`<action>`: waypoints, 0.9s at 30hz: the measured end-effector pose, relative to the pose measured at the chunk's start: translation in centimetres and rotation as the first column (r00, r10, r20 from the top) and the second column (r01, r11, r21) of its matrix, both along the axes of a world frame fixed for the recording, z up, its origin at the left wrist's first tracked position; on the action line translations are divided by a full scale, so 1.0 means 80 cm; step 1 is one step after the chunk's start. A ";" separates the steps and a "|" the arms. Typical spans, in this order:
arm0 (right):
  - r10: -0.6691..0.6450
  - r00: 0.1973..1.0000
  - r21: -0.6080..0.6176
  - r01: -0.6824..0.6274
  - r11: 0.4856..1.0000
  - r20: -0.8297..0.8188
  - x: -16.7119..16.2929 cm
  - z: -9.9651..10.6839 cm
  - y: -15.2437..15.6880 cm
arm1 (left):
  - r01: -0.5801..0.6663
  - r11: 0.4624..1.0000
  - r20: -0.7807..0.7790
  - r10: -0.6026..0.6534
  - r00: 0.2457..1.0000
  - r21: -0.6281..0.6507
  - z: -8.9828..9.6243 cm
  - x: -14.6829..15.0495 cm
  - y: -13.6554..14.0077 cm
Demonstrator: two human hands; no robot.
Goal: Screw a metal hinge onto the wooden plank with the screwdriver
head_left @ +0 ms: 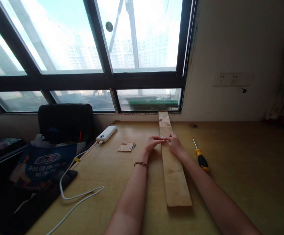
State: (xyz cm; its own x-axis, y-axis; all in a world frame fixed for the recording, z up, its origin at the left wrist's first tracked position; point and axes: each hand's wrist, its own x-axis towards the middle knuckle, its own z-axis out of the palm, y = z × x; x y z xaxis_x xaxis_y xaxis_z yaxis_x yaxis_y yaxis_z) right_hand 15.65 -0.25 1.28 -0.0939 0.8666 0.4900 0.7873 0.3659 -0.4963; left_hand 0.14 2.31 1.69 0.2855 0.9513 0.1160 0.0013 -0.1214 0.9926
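Note:
A long wooden plank (174,176) lies lengthwise on the table, its far end near the window sill. My left hand (153,142) is at the plank's left edge, thumb and fingers pinched together. From the other side my right hand (174,143) rests on the plank, with its fingers closed and meeting the left fingertips. Just beyond the fingertips shows a small shiny metal piece (161,136) at the plank's left edge; its kind is too small to tell. Whatever is pinched between the fingers is hidden. To the right lies a screwdriver (201,158) with a yellow and black handle.
Left of the plank are a small piece of cardboard-like material (125,147) and several screws (133,147). A white power bank (107,133) with a white cable (69,196) sits near the table's left edge. Beyond it stand a black chair (65,119) and a blue bag (44,163).

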 end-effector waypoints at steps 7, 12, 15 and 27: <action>0.000 1.000 -0.012 0.000 1.000 0.003 -0.001 0.007 -0.004 | 0.071 0.997 -0.046 -0.072 0.996 -0.030 -0.002 -0.009 0.006; -0.003 1.000 -0.018 0.003 1.000 0.005 -0.001 0.008 -0.003 | 0.030 1.000 -0.062 -0.029 0.998 0.002 -0.003 -0.006 0.006; 0.001 1.000 -0.023 -0.001 1.000 -0.002 -0.001 0.009 -0.003 | 0.008 1.000 -0.079 -0.008 0.997 0.001 -0.004 -0.005 0.004; -0.003 1.000 -0.041 0.003 0.999 0.018 -0.001 0.011 -0.006 | 0.063 0.995 0.023 -0.061 0.998 -0.083 -0.013 -0.003 0.007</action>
State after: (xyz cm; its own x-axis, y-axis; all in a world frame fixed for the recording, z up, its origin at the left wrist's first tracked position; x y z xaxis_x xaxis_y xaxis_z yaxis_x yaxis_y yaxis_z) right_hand 15.55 -0.71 2.14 -0.0995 0.8865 0.4520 0.7971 0.3429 -0.4970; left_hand -0.14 2.83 0.64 0.3424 0.9386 0.0431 -0.0239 -0.0371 0.9990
